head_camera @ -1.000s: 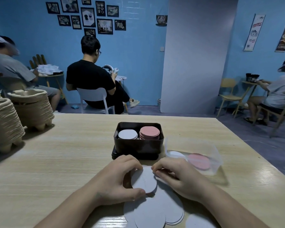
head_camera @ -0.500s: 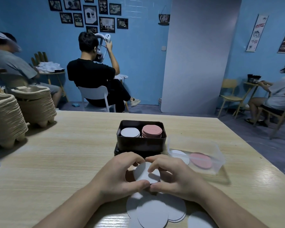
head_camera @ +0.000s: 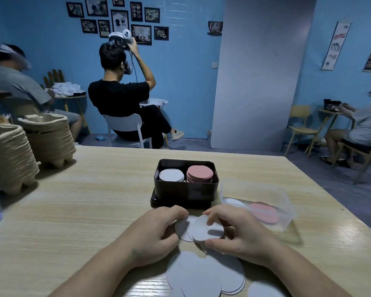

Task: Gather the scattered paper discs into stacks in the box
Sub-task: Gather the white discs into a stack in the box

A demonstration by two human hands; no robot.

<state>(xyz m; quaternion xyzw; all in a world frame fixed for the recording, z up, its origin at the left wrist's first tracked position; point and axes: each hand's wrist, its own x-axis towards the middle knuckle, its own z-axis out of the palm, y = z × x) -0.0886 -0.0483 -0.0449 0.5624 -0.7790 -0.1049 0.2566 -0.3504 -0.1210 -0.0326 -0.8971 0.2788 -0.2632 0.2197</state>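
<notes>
Now: left hand (head_camera: 156, 230) and right hand (head_camera: 242, 234) both pinch a few fanned white discs (head_camera: 201, 229), just short of the box (head_camera: 185, 189). Risk: the edges are unsquared, so discs could slide out on lifting.

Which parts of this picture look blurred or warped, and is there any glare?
Head view: the left-edge person and right-edge person are smeared; the tall grey wall panel leans, wide-angle warp; glare streaks the pale wooden table at its right; the left hand, right hand and white paper discs they hold are sharp.
</notes>
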